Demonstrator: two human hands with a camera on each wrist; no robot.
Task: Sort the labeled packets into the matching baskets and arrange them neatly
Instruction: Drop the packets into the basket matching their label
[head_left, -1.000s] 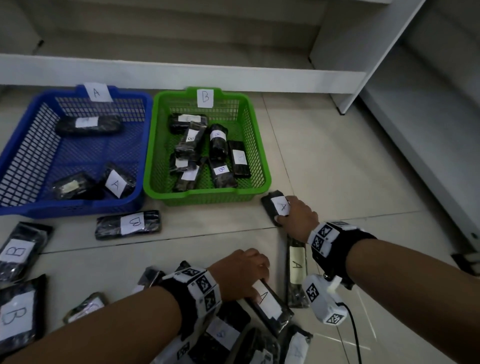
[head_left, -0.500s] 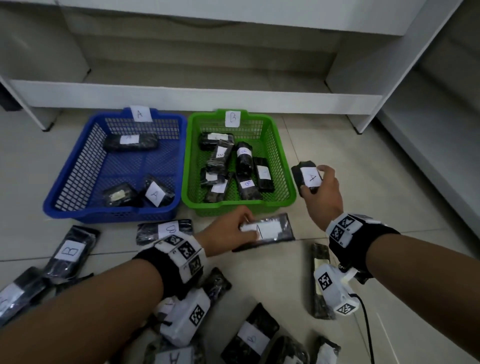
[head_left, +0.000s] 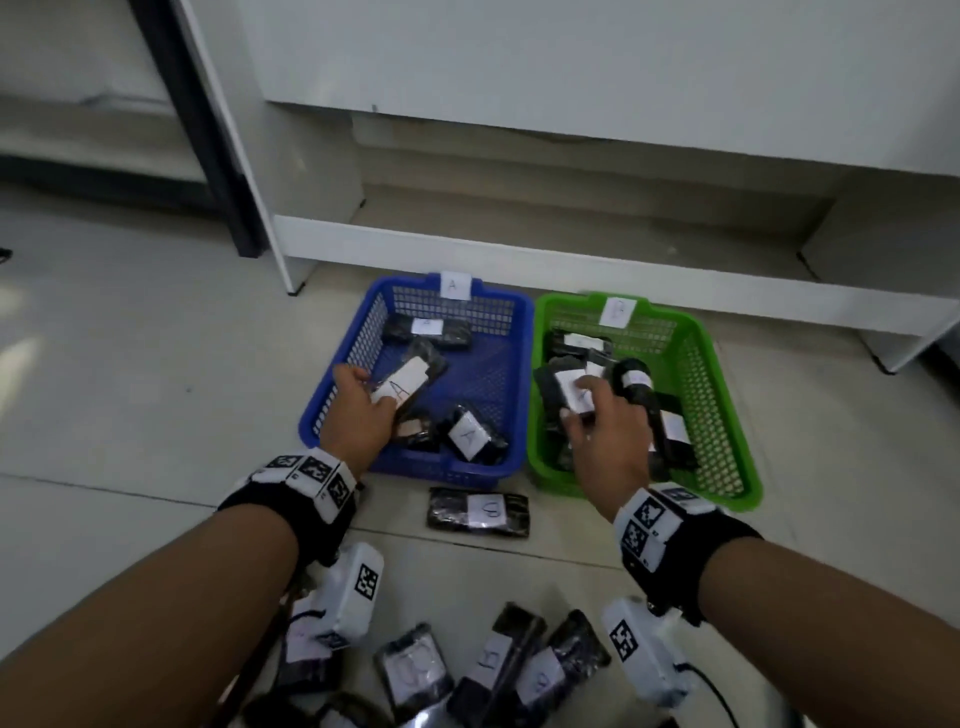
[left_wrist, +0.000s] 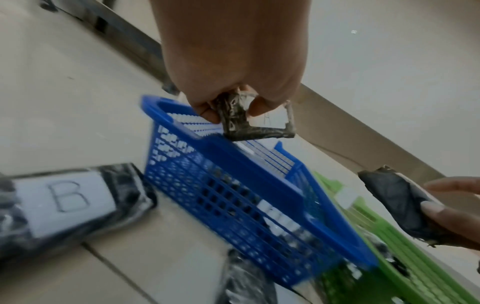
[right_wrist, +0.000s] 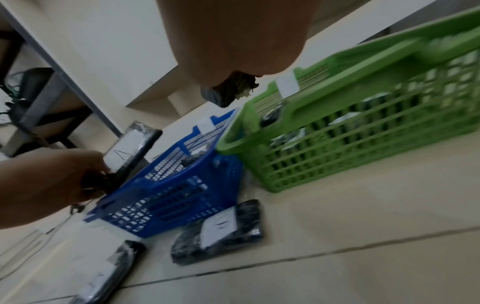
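A blue plastic mesh basket (head_left: 511, 332) sat mid-frame, touching a green plastic mesh basket (head_left: 724, 415) to its right, both below a white shelf unit (head_left: 519, 156). Black labelled packets (head_left: 470, 438) lay inside each; one black wrapped packet (head_left: 478, 513) lay just below the blue one, and more loose packets (head_left: 519, 670) along the bottom edge.

Glossy, crinkled black plastic packet (head_left: 410, 382) with a matt paper label between the fingers (head_left: 347, 375); beyond them, perforated blue plastic basket (head_left: 511, 358).

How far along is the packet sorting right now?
Partly done. The blue basket holds three packets; the green basket holds several. In hand: the left hand holds an A packet over blue; the right hand grips another packet above green. Left: the packets on the floor.
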